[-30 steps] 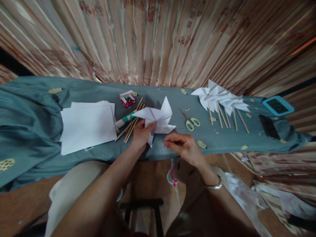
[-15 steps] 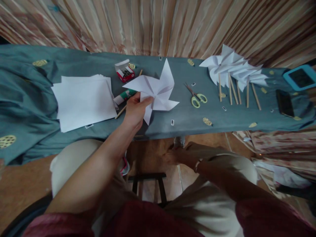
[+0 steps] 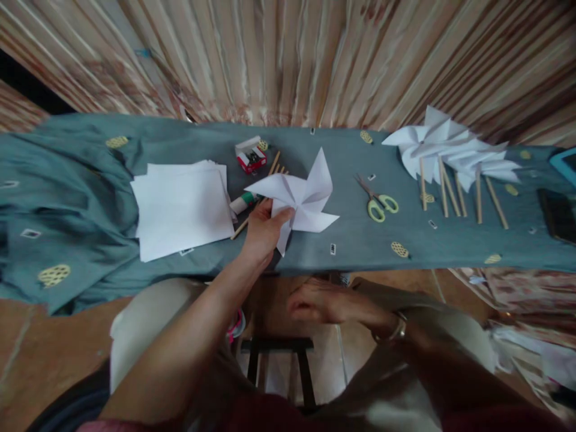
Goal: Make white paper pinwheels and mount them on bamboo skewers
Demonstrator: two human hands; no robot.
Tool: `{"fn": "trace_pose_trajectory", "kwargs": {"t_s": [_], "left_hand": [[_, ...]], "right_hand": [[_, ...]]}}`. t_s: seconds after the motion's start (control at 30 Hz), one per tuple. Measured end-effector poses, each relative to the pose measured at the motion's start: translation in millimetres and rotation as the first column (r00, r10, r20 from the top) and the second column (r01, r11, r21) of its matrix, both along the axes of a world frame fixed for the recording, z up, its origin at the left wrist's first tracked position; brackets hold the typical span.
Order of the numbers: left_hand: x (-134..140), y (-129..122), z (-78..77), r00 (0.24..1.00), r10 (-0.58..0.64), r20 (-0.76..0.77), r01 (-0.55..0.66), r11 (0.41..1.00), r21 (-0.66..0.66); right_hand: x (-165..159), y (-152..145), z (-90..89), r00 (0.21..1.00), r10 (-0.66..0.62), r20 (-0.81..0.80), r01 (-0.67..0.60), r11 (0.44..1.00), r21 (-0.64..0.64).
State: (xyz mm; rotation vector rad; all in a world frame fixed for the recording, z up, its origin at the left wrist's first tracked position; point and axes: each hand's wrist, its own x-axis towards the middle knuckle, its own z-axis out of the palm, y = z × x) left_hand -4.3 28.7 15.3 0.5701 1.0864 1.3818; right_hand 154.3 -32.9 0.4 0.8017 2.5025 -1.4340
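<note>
My left hand (image 3: 264,231) pinches a white paper pinwheel (image 3: 309,207) near its middle, thumb on top, above the cloth-covered table. Beneath and beside that hand lie a glue stick (image 3: 243,203) and several wooden sticks (image 3: 240,228), partly covered by the pinwheel. My right hand (image 3: 321,301) is below the table's front edge, over my lap, with its fingers curled closed. Whether anything is inside those fingers is hidden. Scissors with green handles (image 3: 377,203) rest to the right of the pinwheel.
A stack of white paper (image 3: 184,210) lies left. Behind the glue stick stands an open red-and-white box (image 3: 251,157) of small dark pieces. Several finished pinwheels on sticks (image 3: 450,144) overlap at right, near a dark phone (image 3: 558,213) and a blue-framed device (image 3: 566,165).
My right hand has risen toward the table edge, its fingers now curled. My left hand keeps its hold on the pinwheel. The whole view has shifted, so things appear lower and farther right.
</note>
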Motion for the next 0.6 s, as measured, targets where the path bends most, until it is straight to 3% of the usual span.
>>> {"fn": "trace_pose_trajectory", "kwargs": {"t_s": [0.1,0.17,0.27,0.33,0.43,0.5,0.6], "left_hand": [[1,-2,7.1,1.0,-0.029,0.012,0.029,0.999,-0.034],[1,-3,11.0,0.998,-0.065,0.026,0.067,0.996,-0.065],[2,-3,12.5,0.999,-0.027,0.037,0.028,0.998,-0.048],[3,-3,10.1,0.998,-0.03,0.056,0.034,0.997,-0.066],[4,-2,4.5,0.993,-0.063,0.104,0.073,0.993,-0.094],[4,-2,2.0,0.989,-0.065,0.132,0.078,0.992,-0.096],[3,-3,1.5,0.989,-0.061,0.136,0.073,0.994,-0.084]], "right_hand": [[-12,24,53.3,0.985,-0.089,-0.15,0.061,0.982,-0.178],[-21,48,81.7,0.947,-0.222,-0.233,0.201,0.973,-0.114],[-40,102,105.1,0.886,-0.254,-0.387,0.31,0.947,0.086],[-58,144,108.7,0.914,-0.234,-0.332,0.337,0.892,0.302],[-92,196,102.2,0.977,-0.194,-0.093,0.21,0.768,0.605],[-113,214,94.4,0.982,-0.171,0.081,0.071,0.727,0.683],[-135,222,83.6,0.962,-0.169,0.214,-0.039,0.691,0.722]]}}
